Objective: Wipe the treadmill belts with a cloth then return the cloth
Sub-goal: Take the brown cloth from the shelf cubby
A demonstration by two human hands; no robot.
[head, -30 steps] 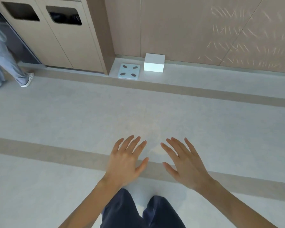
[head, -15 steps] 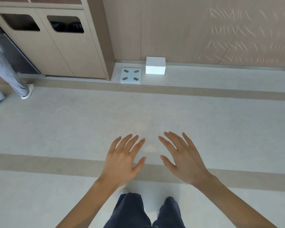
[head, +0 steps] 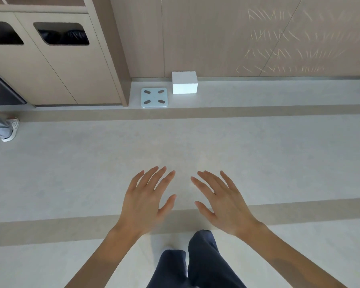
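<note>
Left hand (head: 144, 201): lower centre of the frame, just left of the midline, back toward the camera; its fingers (head: 154, 177) were straight and fanned apart, thumb stretched toward the other hand, and it held nothing.
Right hand (head: 224, 204): lower centre, just right of the midline, also back up; its fingers (head: 208, 181) were straight and spread, thumb out to the left, with nothing in its grasp.
Spacing of hands: near each other but apart, over bare floor.
Forearms: bare, rising from the bottom edge and converging toward the centre.
Trouser legs (head: 195, 265): dark blue, at bottom centre between the forearms.
Floor (head: 92, 163): pale grey, crossed by a tan band (head: 50, 229) that ran beneath the wrists; a second band ran across the upper middle.
Scale (head: 154, 97): pale blue square with four dark oval pads, flat on the floor at upper centre, just beside the cabinet's end panel.
White box (head: 184, 83): just right of the scale, against the foot of the wall panelling (head: 258, 38).
Cabinet (head: 56, 69): upper left, two doors with rounded openings; a black bag (head: 63, 36) showed in the right-hand opening.
Bystander's leg (head: 0, 126): left edge, pale trousers and a white shoe.
Cloth and treadmill belts: outside the frame; their place cannot be told.
</note>
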